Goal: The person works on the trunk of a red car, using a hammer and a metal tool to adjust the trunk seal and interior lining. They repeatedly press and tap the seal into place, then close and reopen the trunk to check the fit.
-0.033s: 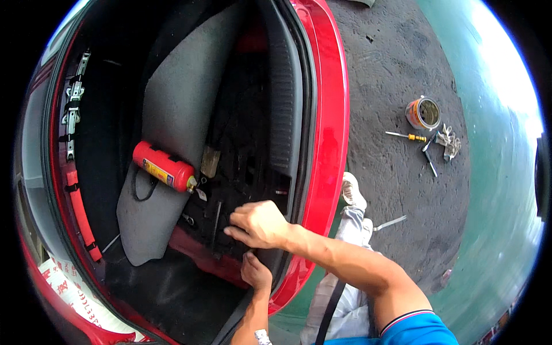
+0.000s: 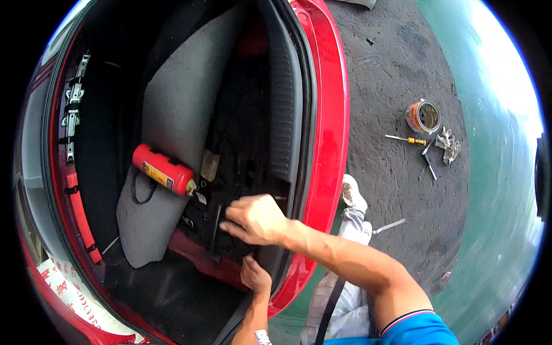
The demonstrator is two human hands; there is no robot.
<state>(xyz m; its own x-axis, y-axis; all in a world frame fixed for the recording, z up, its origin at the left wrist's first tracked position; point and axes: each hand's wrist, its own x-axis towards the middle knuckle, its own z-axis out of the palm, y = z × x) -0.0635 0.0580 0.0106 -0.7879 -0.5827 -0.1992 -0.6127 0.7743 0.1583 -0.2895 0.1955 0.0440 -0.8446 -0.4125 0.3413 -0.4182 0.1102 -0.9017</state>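
Inside the open boot of a red car [image 2: 326, 138], both my hands are at the near end of the black sill trim [image 2: 282, 103]. My right hand [image 2: 256, 219] is closed, with its fingers curled under the knuckles; whatever it grips is hidden. Just below it, my left hand [image 2: 256, 277] is also closed, against the trim's inner side, its fingertips partly out of sight. Left of my right hand, a thin metal bar [image 2: 216, 227] stands out from the dark boot floor. A red fire extinguisher [image 2: 164, 169] lies on the grey folded floor mat [image 2: 178, 98].
A red tube [image 2: 82, 218] and a silver jack-like tool [image 2: 72, 115] are strapped along the boot's far wall. On the ground at right are an open tin [image 2: 424, 117], a yellow-handled screwdriver [image 2: 409, 140], a black-handled tool [image 2: 429, 162], crumpled gloves [image 2: 448, 145] and a metal strip [image 2: 389, 226].
My right hand has shifted slightly up and to the left. The left hand stays almost where it was.
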